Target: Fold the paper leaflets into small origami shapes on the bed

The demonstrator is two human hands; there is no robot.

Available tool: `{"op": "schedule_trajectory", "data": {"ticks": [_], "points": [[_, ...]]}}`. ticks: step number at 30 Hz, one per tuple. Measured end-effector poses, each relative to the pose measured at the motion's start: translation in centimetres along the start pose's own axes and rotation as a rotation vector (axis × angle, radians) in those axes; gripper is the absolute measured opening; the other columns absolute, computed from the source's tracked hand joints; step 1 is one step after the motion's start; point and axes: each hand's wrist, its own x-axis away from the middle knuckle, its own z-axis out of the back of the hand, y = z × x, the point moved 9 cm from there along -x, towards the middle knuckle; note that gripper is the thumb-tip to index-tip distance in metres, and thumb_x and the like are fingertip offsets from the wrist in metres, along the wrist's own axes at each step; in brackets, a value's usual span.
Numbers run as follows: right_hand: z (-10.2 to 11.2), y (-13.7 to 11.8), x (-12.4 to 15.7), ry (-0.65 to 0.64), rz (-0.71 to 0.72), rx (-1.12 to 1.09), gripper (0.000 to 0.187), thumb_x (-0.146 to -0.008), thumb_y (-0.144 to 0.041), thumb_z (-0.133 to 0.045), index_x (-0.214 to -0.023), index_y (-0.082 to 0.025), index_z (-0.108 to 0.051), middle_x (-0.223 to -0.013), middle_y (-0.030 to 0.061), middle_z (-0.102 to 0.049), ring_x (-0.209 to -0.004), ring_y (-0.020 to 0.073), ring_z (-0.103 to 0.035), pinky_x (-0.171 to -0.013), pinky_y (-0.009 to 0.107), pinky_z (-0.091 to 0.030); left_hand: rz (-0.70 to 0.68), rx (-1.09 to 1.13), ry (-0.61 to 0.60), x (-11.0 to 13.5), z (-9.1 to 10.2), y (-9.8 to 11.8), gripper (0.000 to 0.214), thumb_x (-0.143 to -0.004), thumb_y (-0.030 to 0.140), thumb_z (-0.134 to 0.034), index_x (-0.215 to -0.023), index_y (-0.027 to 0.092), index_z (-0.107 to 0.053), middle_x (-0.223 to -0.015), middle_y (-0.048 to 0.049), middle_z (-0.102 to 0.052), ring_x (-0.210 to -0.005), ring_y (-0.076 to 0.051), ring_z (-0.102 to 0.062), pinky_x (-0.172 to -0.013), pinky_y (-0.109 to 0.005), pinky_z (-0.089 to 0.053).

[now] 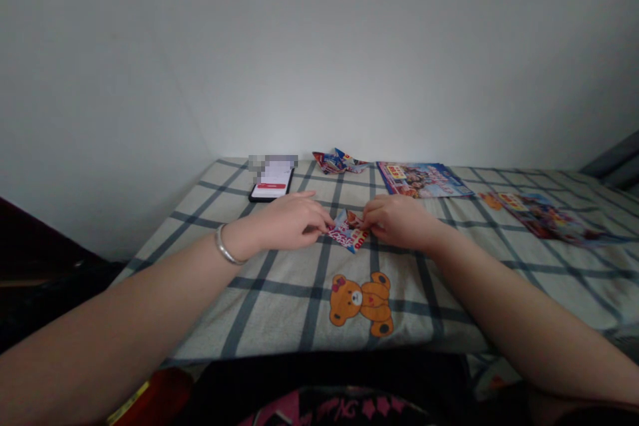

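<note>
A small folded piece of colourful printed paper [345, 231] lies between my hands, low over the checked cloth. My left hand [294, 218], with a silver bangle at the wrist, pinches its left corner. At the opposite corner, my right hand [394, 219] grips the paper with thumb and fingers. Blue, red and white print shows on the folded faces. The fingertips partly cover both ends of the paper.
Behind my hands sits another folded paper piece [339, 162]. A phone [272, 181] with a lit screen lies at the back left. Flat printed leaflets [424, 180] are at the back right, and another leaflet [554, 218] lies farther right. A white wall [339, 53] borders the table.
</note>
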Motion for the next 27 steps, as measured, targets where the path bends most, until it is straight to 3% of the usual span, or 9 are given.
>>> {"op": "schedule_trajectory", "data": {"ticks": [8, 15, 22, 27], "points": [[0.2, 0.0, 0.5, -0.053, -0.056, 0.076, 0.026, -0.081, -0.010, -0.056, -0.090, -0.024, -0.077, -0.090, 0.0016, -0.073, -0.086, 0.0179, -0.065, -0.072, 0.028, -0.045, 0.015, 0.053, -0.034, 0.3, 0.1, -0.8, 0.023, -0.086, 0.017, -0.056, -0.088, 0.029, -0.076, -0.118, 0.0043, -0.070, -0.122, -0.021, -0.058, -0.111, -0.044, -0.033], [-0.1, 1.3, 0.7, -0.086, -0.134, 0.025, 0.027, -0.084, -0.014, -0.057, -0.097, -0.026, -0.077, -0.096, 0.0002, -0.076, -0.087, 0.0188, -0.069, -0.070, 0.028, -0.048, -0.063, 0.053, 0.039, 0.3, 0.6, -0.3, 0.023, -0.084, 0.017, -0.055, -0.080, 0.027, -0.075, -0.111, 0.0047, -0.073, -0.106, -0.019, -0.066, -0.100, -0.040, -0.041], [-0.1, 1.5, 0.8, -0.080, -0.129, 0.040, 0.027, -0.086, -0.015, -0.056, -0.098, -0.027, -0.077, -0.098, 0.0005, -0.076, -0.090, 0.0199, -0.069, -0.071, 0.029, -0.050, -0.063, 0.044, 0.066, 0.2, 0.8, -0.3, 0.024, -0.083, 0.016, -0.055, -0.080, 0.026, -0.076, -0.106, 0.0028, -0.075, -0.103, -0.019, -0.066, -0.095, -0.038, -0.046], [-0.2, 1.5, 1.0, -0.060, -0.072, 0.007, 0.029, -0.083, -0.011, -0.057, -0.096, -0.027, -0.077, -0.100, -0.0002, -0.076, -0.095, 0.0193, -0.067, -0.081, 0.031, -0.052, -0.054, 0.024, 0.088, 0.2, 0.9, -0.2, 0.024, -0.083, 0.016, -0.054, -0.079, 0.027, -0.074, -0.104, 0.0044, -0.075, -0.097, -0.019, -0.067, -0.092, -0.038, -0.046]]}}
